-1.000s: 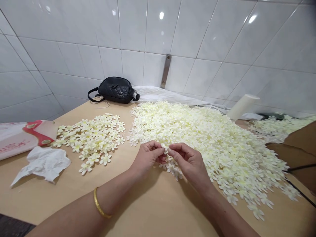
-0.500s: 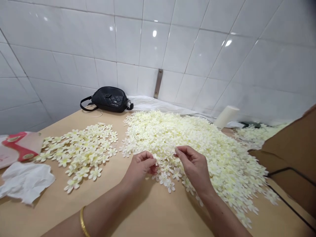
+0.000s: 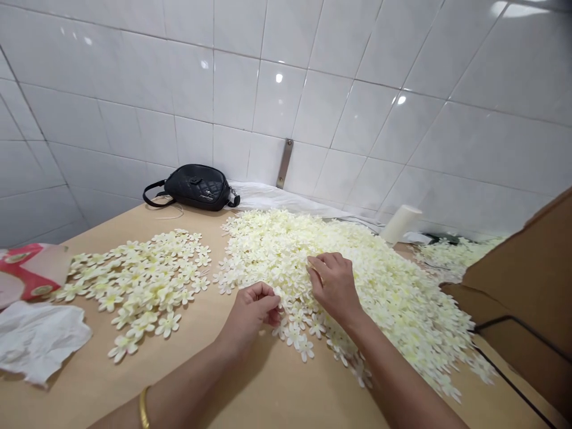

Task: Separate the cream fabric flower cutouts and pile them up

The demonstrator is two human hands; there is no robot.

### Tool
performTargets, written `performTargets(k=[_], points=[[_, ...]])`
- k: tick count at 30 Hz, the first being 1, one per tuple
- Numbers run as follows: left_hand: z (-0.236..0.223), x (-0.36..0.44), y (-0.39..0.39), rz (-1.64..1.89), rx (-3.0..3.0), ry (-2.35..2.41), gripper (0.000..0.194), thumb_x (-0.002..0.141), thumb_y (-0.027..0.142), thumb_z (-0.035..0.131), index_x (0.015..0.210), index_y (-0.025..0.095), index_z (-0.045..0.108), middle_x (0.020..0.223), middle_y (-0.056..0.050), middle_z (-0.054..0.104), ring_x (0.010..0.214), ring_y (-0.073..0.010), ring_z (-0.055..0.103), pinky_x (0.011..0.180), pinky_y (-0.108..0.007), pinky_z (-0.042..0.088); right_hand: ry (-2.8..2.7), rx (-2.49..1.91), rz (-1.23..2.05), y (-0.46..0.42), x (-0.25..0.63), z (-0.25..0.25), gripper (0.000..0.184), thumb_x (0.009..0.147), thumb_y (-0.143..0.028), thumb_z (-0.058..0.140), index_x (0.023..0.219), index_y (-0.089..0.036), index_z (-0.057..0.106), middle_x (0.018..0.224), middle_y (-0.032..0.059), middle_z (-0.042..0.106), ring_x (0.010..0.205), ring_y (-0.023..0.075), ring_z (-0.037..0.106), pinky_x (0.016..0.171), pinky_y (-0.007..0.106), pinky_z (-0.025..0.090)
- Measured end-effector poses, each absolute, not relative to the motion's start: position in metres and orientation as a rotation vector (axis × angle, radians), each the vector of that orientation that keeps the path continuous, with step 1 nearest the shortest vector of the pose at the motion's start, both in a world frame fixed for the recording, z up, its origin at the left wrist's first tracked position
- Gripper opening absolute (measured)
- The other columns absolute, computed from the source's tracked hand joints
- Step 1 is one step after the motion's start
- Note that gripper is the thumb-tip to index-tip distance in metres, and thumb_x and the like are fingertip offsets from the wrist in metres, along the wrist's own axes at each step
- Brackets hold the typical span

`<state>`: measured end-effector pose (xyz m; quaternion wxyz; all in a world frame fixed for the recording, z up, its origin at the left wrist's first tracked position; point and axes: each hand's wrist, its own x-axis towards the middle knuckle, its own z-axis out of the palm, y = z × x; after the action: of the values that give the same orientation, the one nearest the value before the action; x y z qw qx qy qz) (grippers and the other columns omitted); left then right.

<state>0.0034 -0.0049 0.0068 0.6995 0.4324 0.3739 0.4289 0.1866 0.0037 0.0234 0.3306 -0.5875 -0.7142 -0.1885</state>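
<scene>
A large heap of pale yellow-white artificial flowers (image 3: 379, 286) spreads over the brown table in front of me. My left hand (image 3: 252, 310) is closed in a pinch at the heap's near left edge, with an artificial flower (image 3: 277, 296) at its thumb and fingertips. Over the middle of the heap, my right hand (image 3: 335, 286) has its fingers bent down into the flowers, thumb and fingertips drawn together. What those fingers grip is hidden among the petals. A smaller, looser group of the same flowers (image 3: 143, 280) lies on the table to the left.
A black bag (image 3: 196, 187) sits at the back against the tiled wall. A crumpled white tissue (image 3: 42, 339) and a red-and-pink packet (image 3: 36, 271) lie at the left. A white roll (image 3: 401, 224) leans behind the heap. Cardboard (image 3: 522, 280) stands at the right.
My right hand has gone forward and slightly left, from the heap's near side to down on the flowers, palm turned downward. My left hand keeps its pinch in nearly the same place.
</scene>
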Motion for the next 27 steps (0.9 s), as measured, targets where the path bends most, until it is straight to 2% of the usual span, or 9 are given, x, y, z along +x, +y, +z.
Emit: performTargets(k=[3, 8, 11, 17, 27], points=[[0.007, 0.004, -0.007, 0.95, 0.943, 0.825, 0.015, 0.064, 0.019, 0.061, 0.056, 0.015, 0.049, 0.049, 0.0, 0.053, 0.045, -0.009, 0.049, 0.051, -0.023, 0.039, -1.841, -1.488, -0.419, -0.016, 0.174, 0.022, 0.019, 0.079, -0.018, 0.048, 0.092, -0.016, 0.062, 0.084, 0.0086, 0.06, 0.085, 0.0229, 0.05, 0.076, 0.038, 0.037], [0.002, 0.005, -0.009, 0.932, 0.848, 0.748, 0.013, 0.063, 0.017, 0.063, 0.057, 0.014, 0.051, 0.047, 0.001, 0.051, 0.045, -0.0081, 0.048, 0.051, -0.022, 0.039, -1.881, -1.281, 0.087, -0.042, 0.144, 0.02, 0.017, 0.081, -0.02, 0.049, 0.092, -0.018, 0.061, 0.087, 0.0068, 0.06, 0.082, 0.0179, 0.055, 0.072, 0.03, 0.044], [-0.002, 0.005, -0.007, 0.911, 0.748, 0.653, 0.012, 0.063, 0.019, 0.065, 0.062, 0.012, 0.056, 0.051, 0.0, 0.054, 0.048, -0.0082, 0.05, 0.052, -0.022, 0.04, -1.862, -1.253, 0.228, -0.044, 0.135, 0.014, 0.018, 0.082, -0.018, 0.046, 0.089, -0.019, 0.063, 0.083, 0.0048, 0.06, 0.077, 0.0158, 0.057, 0.068, 0.028, 0.045], [-0.004, 0.004, -0.003, 0.859, 0.79, 0.562, 0.017, 0.067, 0.027, 0.065, 0.068, 0.01, 0.061, 0.059, -0.003, 0.058, 0.054, -0.0089, 0.053, 0.059, -0.023, 0.043, -1.717, -1.324, 0.317, -0.043, 0.141, 0.005, 0.014, 0.082, -0.019, 0.049, 0.085, -0.019, 0.062, 0.078, 0.0019, 0.061, 0.072, 0.0139, 0.057, 0.066, 0.025, 0.043], [0.003, 0.004, -0.008, 0.811, 0.796, 0.644, 0.018, 0.058, 0.019, 0.072, 0.068, 0.013, 0.058, 0.058, -0.001, 0.059, 0.052, -0.0097, 0.054, 0.06, -0.027, 0.044, -1.714, -1.378, 0.308, -0.048, 0.141, 0.006, 0.017, 0.083, -0.018, 0.046, 0.075, -0.017, 0.061, 0.064, -0.0011, 0.057, 0.059, 0.0102, 0.051, 0.057, 0.021, 0.038]])
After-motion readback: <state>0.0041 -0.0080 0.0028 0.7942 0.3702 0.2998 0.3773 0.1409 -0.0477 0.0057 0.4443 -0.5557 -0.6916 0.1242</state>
